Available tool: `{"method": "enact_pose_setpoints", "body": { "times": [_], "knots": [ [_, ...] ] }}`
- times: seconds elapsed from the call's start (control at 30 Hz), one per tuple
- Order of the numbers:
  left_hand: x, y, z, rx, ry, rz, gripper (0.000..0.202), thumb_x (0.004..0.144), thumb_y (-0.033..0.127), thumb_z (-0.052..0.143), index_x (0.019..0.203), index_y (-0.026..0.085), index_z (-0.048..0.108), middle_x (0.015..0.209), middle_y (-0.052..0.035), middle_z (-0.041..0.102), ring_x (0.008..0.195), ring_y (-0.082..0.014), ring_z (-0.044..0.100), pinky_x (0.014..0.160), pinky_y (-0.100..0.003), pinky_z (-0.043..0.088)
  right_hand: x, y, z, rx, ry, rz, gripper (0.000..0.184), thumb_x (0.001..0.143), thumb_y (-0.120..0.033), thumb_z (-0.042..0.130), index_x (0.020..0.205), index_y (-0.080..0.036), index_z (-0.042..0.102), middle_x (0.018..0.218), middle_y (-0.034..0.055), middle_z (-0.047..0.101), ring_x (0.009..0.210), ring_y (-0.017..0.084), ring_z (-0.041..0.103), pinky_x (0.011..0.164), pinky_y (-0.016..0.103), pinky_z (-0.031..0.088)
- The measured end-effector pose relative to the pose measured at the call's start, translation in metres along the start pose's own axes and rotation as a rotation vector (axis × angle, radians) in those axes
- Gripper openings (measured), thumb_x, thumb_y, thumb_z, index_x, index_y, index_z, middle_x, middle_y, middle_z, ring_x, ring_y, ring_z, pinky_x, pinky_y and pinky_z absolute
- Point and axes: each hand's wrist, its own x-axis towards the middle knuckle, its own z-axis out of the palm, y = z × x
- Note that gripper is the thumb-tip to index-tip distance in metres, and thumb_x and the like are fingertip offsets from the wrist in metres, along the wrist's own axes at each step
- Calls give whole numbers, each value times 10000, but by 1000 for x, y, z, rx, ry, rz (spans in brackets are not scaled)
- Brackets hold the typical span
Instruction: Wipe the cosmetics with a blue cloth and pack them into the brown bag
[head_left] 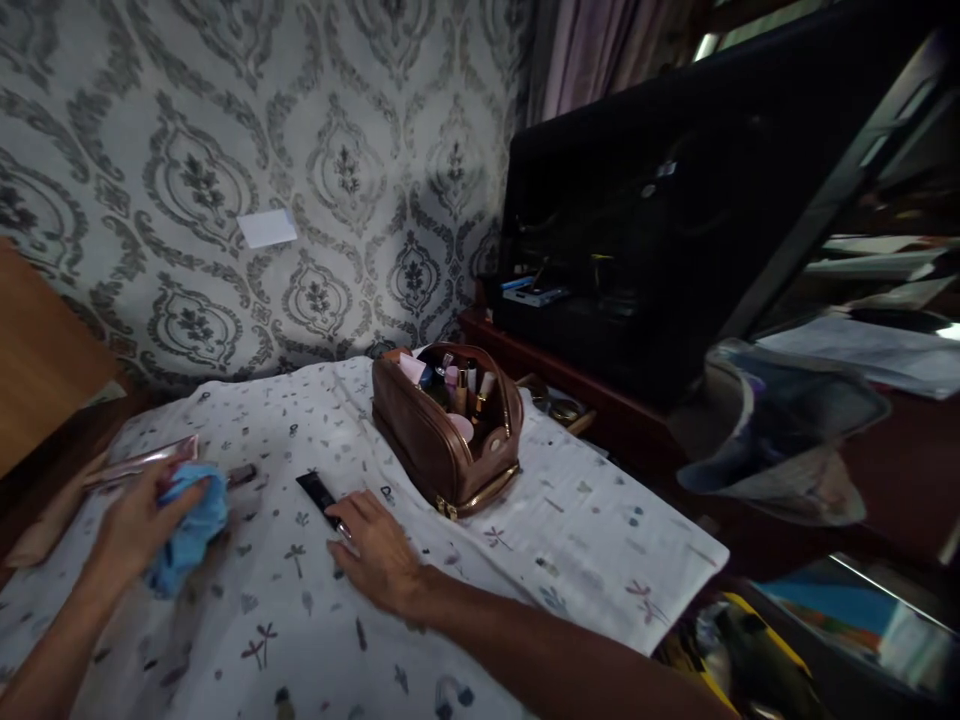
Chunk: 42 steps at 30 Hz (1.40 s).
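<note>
My left hand (142, 520) grips a crumpled light-blue cloth (187, 530) above the left part of the patterned white sheet. Close by lie a shiny pink pouch or packet (142, 460) and a small dark item (241, 474), whose kind I cannot make out. My right hand (379, 550) has its fingers closed around the near end of a slim black cosmetic tube (319, 495) on the sheet. Beyond that hand stands a brown leather makeup bag (420, 430), unzipped, with several bottles and tubes (461, 385) inside.
The white sheet (450, 620) with small printed motifs covers the surface. At the right are a large black television or monitor back (637, 230), a partly open drawer (566, 410) and a translucent bag (780, 430). A wooden panel (45, 360) stands left, before the patterned wall.
</note>
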Motion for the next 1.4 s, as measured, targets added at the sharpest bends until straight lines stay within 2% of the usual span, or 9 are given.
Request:
{"method": "enact_pose_setpoints", "body": {
  "times": [0.17,0.33,0.53,0.77,0.87,1.07,1.17,1.23,1.4],
  "knots": [
    [-77,54,25,-239,-281,85,709,667,675,629,1214,226,659,1089,-71,761,949,-294,718,831,-391,585,-4,-4,1,69,-74,-64,756,833,-318,730,1481,-168,372,1418,152,502,1313,285,461,1114,437,417],
    [-122,56,46,-317,-383,228,621,764,640,633,1235,236,659,1238,-78,726,1142,-299,682,1008,-428,542,-5,-4,6,91,-83,-121,704,771,-190,673,1434,-196,436,1332,128,584,1240,273,538,1063,405,456],
    [-122,27,56,-340,-423,252,496,842,610,570,1162,251,691,1156,-53,762,1074,-287,719,932,-375,589,-4,-3,7,44,-183,-110,670,739,-265,721,1373,-211,510,1245,115,622,1179,292,582,1003,398,492],
    [-136,27,68,-386,-194,175,441,828,630,526,946,238,690,927,-48,788,841,-276,734,776,-344,601,-3,1,7,16,-231,-136,813,738,-457,819,1427,-205,469,1293,125,593,1217,292,544,1037,392,467],
    [-139,28,68,-408,-243,145,393,873,588,485,951,239,649,856,-33,764,734,-244,698,694,-324,578,-1,1,3,20,-243,-168,893,719,-506,837,1465,-213,442,1304,125,593,1244,287,524,1073,390,438],
    [-139,41,60,-554,-235,37,415,898,458,486,1225,203,512,1160,-86,677,886,-219,675,832,-348,543,0,1,-8,130,-292,-208,861,736,-519,824,1447,-177,479,1294,133,584,1227,270,521,1072,400,432],
    [-137,46,57,-695,-274,-16,456,860,377,528,1283,212,483,1148,-68,671,809,-184,652,765,-310,532,0,1,-11,232,-283,-231,652,896,-436,682,1459,-186,468,1332,134,577,1251,252,520,1094,434,408],
    [-135,46,55,-715,-281,-35,314,828,337,546,1110,206,594,1002,-41,687,797,-186,633,749,-292,510,1,2,-11,273,-291,-264,559,942,-336,602,1464,-189,464,1371,136,565,1282,246,508,1107,449,394],
    [-135,46,52,-751,-277,-69,194,825,334,568,906,198,680,844,-15,688,770,-181,607,739,-267,476,2,1,-9,329,-295,-272,691,835,-236,685,1483,-193,449,1379,131,580,1276,257,530,1087,453,423]
  ]
}}
